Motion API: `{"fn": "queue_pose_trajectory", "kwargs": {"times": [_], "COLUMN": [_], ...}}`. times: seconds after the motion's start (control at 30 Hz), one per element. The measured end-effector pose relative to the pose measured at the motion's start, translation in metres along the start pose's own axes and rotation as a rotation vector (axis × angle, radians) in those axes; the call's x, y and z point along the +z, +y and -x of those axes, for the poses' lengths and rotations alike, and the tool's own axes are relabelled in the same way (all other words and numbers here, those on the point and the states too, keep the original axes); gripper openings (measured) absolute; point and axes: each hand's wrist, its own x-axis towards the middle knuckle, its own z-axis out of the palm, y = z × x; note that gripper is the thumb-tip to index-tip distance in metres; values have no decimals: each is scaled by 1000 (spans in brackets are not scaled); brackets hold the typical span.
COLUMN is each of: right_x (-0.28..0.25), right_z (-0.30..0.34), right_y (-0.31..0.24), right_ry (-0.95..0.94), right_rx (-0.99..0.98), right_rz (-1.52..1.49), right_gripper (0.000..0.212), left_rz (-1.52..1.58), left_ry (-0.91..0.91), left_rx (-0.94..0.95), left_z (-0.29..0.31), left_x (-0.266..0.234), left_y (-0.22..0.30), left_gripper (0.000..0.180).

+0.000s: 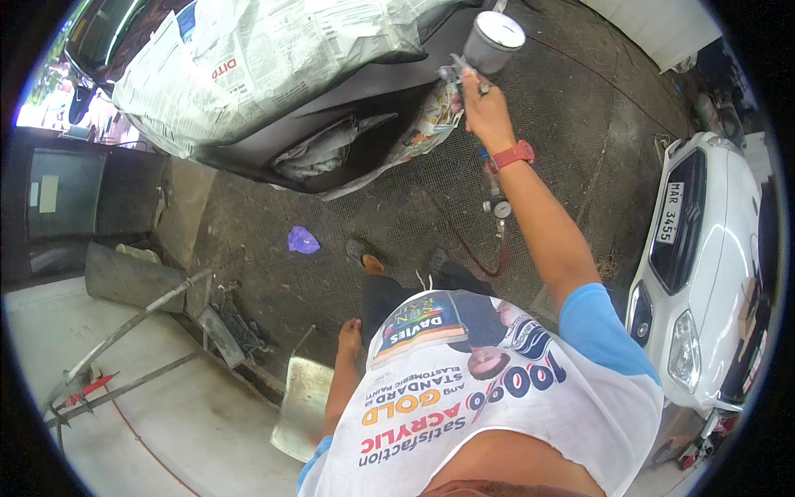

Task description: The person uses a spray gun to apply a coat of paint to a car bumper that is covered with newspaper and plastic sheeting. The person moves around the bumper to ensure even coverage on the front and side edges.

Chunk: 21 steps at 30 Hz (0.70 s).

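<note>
Evidently, the grip of the right hand [487, 109] is closed around a spray gun [455, 68] beside the newspaper-covered car [331, 45], while the left hand [351, 335] hangs low, and I cannot tell how open it is or whether it holds anything. The gun looks stiff and probably top-heavy with its grey cup [494, 45], perhaps slick from paint, so a firm hold just below the cup should suit it best.

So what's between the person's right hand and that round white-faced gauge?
Between the right hand and the round white-faced gauge, the head view shows a red wrist strap and, beside it, a small blue part above the gauge.
</note>
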Motion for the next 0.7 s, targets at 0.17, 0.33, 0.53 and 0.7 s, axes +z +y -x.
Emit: {"fn": "queue_pose_trajectory", "kwargs": {"times": [0.17,0.33,0.53,0.7], "right_x": [66,129,133,126], "right_z": [25,51,47,35], "right_y": [-22,-36,-52,-44], "right_ry": [-215,-393,-530,-276], "right_rx": [72,-5,80,-26], "right_rz": [-153,-238,-231,-131], "right_gripper": [54,55,60,57], "left_rz": [-41,11,-17,78], "left_ry": [13,5,39,19], "left_rx": [52,-6,-4,-143], "left_z": [-5,-8,23,22], "left_x": [-3,0,5,4], "left_y": [6,11,34,24], "left_gripper": [50,49,49,51]}}
